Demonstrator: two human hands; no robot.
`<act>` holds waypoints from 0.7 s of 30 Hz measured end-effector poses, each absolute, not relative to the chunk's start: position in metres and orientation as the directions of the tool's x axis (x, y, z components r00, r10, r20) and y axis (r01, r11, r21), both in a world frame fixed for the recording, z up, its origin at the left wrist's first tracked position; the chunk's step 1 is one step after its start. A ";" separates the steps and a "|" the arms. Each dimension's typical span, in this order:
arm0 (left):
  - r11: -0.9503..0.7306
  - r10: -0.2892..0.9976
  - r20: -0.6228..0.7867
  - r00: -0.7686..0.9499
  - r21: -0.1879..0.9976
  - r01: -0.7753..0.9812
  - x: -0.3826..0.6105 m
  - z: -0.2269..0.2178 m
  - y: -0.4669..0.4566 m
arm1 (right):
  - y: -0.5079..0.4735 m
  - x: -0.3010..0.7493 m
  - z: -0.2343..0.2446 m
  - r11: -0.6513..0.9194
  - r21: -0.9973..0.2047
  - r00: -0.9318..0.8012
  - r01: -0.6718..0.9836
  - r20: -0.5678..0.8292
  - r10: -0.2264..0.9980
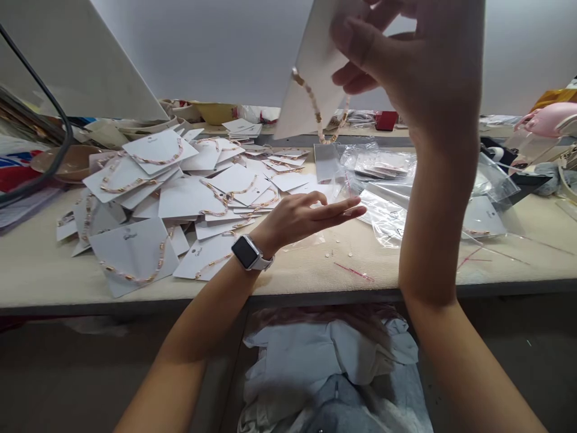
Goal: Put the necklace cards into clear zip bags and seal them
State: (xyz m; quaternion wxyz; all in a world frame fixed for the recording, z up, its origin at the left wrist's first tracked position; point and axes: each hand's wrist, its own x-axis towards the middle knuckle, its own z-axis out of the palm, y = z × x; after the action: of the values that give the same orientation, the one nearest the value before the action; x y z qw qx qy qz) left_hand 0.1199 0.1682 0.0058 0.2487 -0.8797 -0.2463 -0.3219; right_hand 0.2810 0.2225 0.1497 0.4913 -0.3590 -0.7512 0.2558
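Note:
Raised high in the upper right, my right hand pinches a white display card between thumb and fingers. A beaded necklace in gold, pink and white hangs in a loop from that card. Lower down, over the table, my left hand is stretched out with its fingers extended and thumb bent, and no held thing shows in it. A watch is on the left wrist. Left of that hand lies a loose heap of white cards, each bearing similar beads.
Clear plastic bags lie between my arms, near a stack of bagged cards. Red-pink strips rest by the table's front edge. A black cable curves at left. A yellow bowl stands behind. A pink object sits far right.

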 end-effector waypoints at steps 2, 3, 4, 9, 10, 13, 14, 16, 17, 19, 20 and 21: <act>-0.756 0.252 0.748 0.614 -0.245 0.608 0.121 0.007 0.167 | 0.221 0.277 0.149 0.646 -0.737 -0.344 0.198 0.565 0.750; -0.765 0.246 0.766 0.594 -0.224 0.604 0.122 0.008 0.167 | 0.222 0.276 0.148 0.668 -0.729 -0.395 0.150 0.575 0.716; -0.776 0.246 0.774 0.583 -0.203 0.597 0.121 0.007 0.167 | 0.223 0.275 0.146 0.685 -0.722 -0.443 0.097 0.585 0.680; -0.772 0.285 0.878 0.384 -0.027 0.635 0.118 0.000 0.172 | 0.234 0.279 0.139 0.663 -0.749 -0.470 0.007 0.582 0.663; -0.769 0.306 0.894 0.328 0.029 0.639 0.117 -0.001 0.173 | 0.236 0.281 0.139 0.645 -0.764 -0.455 0.023 0.566 0.687; -0.778 0.363 0.903 0.229 0.159 0.608 0.115 0.000 0.175 | 0.240 0.284 0.138 0.586 -0.810 -0.425 0.037 0.517 0.742; -0.785 0.370 0.906 0.207 0.186 0.591 0.114 0.001 0.176 | 0.241 0.284 0.137 0.573 -0.818 -0.424 0.040 0.506 0.751; -0.797 0.368 0.915 0.166 0.219 0.563 0.113 0.003 0.175 | 0.241 0.285 0.137 0.557 -0.828 -0.422 0.066 0.483 0.767; -0.794 0.376 0.913 0.159 0.230 0.562 0.113 0.004 0.175 | 0.240 0.286 0.138 0.550 -0.830 -0.411 0.089 0.473 0.779; -0.788 0.395 0.902 0.174 0.235 0.570 0.113 0.005 0.174 | 0.240 0.289 0.139 0.538 -0.831 -0.373 0.143 0.458 0.807; -0.789 0.405 0.895 0.189 0.237 0.566 0.112 0.005 0.174 | 0.240 0.290 0.140 0.527 -0.831 -0.357 0.177 0.445 0.821; -0.799 0.408 0.890 0.206 0.238 0.552 0.112 0.004 0.175 | 0.240 0.292 0.141 0.514 -0.831 -0.349 0.215 0.426 0.835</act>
State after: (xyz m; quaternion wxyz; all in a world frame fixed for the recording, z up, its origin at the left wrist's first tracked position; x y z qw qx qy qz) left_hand 0.1120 0.1750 0.0045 0.0660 -0.7738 -0.3102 -0.5484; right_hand 0.2923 0.2398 0.1415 0.4487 -0.3521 -0.7453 0.3452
